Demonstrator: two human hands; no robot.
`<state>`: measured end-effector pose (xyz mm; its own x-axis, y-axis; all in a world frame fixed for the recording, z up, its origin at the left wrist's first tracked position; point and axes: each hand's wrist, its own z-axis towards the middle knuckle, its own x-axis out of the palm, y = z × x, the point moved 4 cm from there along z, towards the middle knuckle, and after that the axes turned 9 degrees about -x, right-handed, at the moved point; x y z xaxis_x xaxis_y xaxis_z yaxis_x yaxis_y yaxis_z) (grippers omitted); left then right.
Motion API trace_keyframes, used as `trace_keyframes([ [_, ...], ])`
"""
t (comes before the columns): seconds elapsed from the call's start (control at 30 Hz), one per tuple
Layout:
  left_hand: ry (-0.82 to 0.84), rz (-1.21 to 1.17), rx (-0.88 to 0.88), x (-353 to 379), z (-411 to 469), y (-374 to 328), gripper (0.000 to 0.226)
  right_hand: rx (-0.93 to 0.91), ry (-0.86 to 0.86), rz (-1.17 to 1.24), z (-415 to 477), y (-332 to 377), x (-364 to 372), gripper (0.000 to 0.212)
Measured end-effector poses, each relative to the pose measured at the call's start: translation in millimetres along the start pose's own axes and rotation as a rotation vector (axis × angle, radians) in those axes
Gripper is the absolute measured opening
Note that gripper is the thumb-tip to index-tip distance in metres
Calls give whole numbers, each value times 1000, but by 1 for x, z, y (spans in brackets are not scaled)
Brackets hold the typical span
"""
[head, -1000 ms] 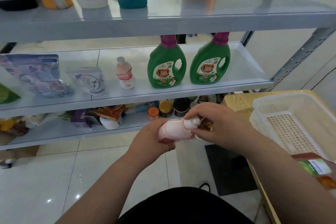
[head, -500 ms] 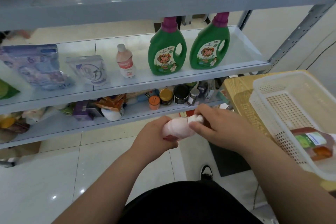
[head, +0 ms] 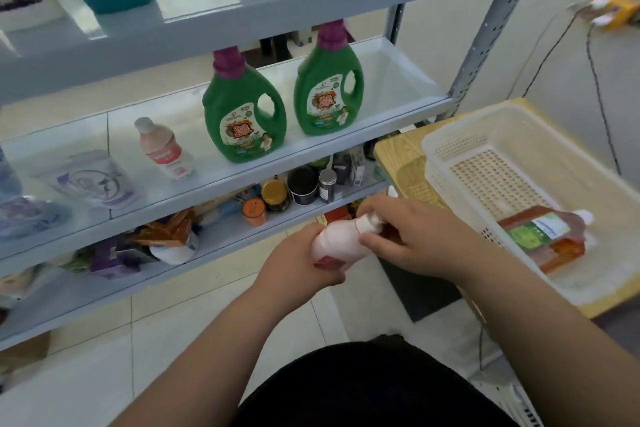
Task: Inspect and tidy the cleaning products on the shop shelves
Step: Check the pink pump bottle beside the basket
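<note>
Head view, left to right. On the middle shelf point(head: 398, 80), left of its centre and near the front edge: a matching bottle point(head: 164, 149), upright. Then two green detergent jugs point(head: 244, 114) side by side toward the right end. Lower, out in front of the shelves and off any surface: the pink bottle point(head: 337, 243), tilted, neck pointing right. Left hand point(head: 301, 260) wrapped round its lower body, fingers curled over the red label. Right hand point(head: 412, 239) pinching the white cap point(head: 367, 224) between thumb and fingers. Likely light, smooth plastic with some give under a squeeze — best taken round the waist, not by the cap, liable to turn or slip. Farther right, on the wooden table point(head: 394, 156) beside the shelf's right end: a white basket point(head: 446, 130) — with an amber bottle point(head: 543, 236) lying on its side inside.
</note>
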<state>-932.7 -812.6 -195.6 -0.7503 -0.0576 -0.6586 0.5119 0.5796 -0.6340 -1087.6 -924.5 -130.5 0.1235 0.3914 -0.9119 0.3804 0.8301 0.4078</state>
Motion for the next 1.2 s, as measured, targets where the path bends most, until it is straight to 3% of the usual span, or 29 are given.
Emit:
trace_keyframes([
  [0.2,31,34,10,15,41,-54,62,105,-61,74,0,-70,-22,30],
  [0.3,83,-40,12,26,65,-87,55,209,-342,404,-3,-111,-29,29],
  [0.37,122,-182,-12,34,83,-110,40,318,-469,727,-5,-135,-24,42],
  [0.43,167,-433,-99,46,99,-133,26,403,-419,1052,-10,-152,-12,50],
  [0.5,185,-565,-204,59,117,-154,18,417,-336,1168,-20,-165,-3,41],
  [0.6,226,-552,-304,84,144,-182,26,526,-392,1286,-40,-192,3,36],
  [0.7,314,-412,-224,110,164,-204,34,687,-544,1452,-53,-225,12,31],
  [0.87,402,-239,56,138,195,-236,52,788,-723,1437,-60,-270,30,42],
  [0.97,424,-150,89,151,231,-254,46,897,-796,1411,-58,-294,34,30],
  [1.2,558,116,129,189,314,-280,54,1196,-862,1339,-30,-354,45,42],
])
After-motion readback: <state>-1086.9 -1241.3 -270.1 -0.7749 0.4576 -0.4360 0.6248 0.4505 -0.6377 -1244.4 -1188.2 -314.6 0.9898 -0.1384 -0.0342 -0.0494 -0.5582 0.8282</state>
